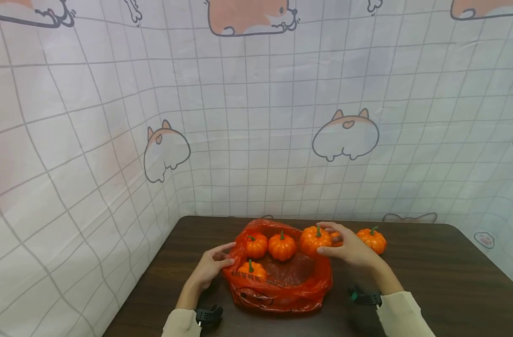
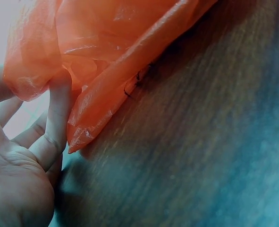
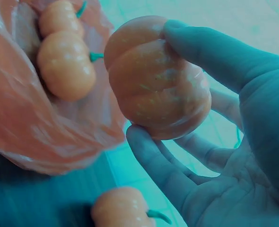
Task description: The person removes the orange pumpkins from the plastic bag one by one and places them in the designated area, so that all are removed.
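A red plastic bag with dark print lies on the table, its mouth spread wide. Inside it sit three small orange pumpkins with green stems: one at the left, one in the middle and one by the near rim. My left hand holds the bag's left edge, with the thin plastic draped over its fingers. Between thumb and fingers, my right hand grips another pumpkin over the bag's right side; the head view shows its stem pointing up.
To the right of the bag, a pumpkin stands on the dark wooden table. More orange shows behind my right hand, mostly covered by it. A grid-patterned cloth with dog drawings hangs behind and beside the table.
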Action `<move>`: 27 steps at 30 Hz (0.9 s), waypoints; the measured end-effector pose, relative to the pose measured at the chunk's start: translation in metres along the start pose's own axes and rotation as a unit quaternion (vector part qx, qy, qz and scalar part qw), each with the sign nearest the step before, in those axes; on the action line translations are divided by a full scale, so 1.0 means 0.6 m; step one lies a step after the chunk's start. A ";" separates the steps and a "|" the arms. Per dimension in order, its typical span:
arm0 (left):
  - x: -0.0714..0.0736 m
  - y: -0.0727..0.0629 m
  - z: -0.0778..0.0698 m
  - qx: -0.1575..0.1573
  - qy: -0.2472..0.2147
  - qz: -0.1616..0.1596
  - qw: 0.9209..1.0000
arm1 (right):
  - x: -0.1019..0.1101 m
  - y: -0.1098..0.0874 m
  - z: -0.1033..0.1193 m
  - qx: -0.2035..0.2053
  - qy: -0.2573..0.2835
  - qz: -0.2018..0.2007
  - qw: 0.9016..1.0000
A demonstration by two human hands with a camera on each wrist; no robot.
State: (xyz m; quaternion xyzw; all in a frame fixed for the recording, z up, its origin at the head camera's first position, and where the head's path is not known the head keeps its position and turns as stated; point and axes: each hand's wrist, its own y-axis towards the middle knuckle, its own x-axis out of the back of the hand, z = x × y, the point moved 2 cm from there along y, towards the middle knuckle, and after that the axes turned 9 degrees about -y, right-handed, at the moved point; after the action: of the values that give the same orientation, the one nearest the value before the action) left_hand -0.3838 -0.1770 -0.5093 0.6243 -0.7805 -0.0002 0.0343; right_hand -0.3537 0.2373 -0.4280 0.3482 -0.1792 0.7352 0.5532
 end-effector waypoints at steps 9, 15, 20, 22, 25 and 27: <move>0.000 0.000 0.000 0.003 -0.004 0.000 1.000 | 0.045 -0.015 -0.017 0.015 0.003 -0.032 0.999; -0.001 0.001 0.001 0.005 -0.007 0.003 1.000 | 0.075 -0.033 -0.030 0.006 -0.003 -0.061 0.998; -0.001 0.001 0.002 0.006 -0.011 0.003 1.000 | 0.092 -0.043 -0.044 -0.015 -0.022 -0.075 0.997; 0.000 0.001 0.002 0.005 -0.011 0.004 1.000 | 0.097 -0.047 -0.049 -0.024 -0.025 -0.080 0.996; 0.000 0.001 0.002 0.005 -0.012 0.005 1.000 | 0.103 -0.052 -0.056 -0.037 -0.030 -0.087 0.995; 0.000 0.001 0.002 0.005 -0.013 0.005 1.000 | 0.107 -0.055 -0.060 -0.044 -0.031 -0.091 0.994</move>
State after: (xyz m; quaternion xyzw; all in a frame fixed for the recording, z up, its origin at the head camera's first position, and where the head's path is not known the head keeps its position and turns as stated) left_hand -0.3846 -0.1772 -0.5104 0.6208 -0.7837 -0.0037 0.0211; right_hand -0.3430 0.3153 -0.4114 0.3604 -0.1962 0.6623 0.6269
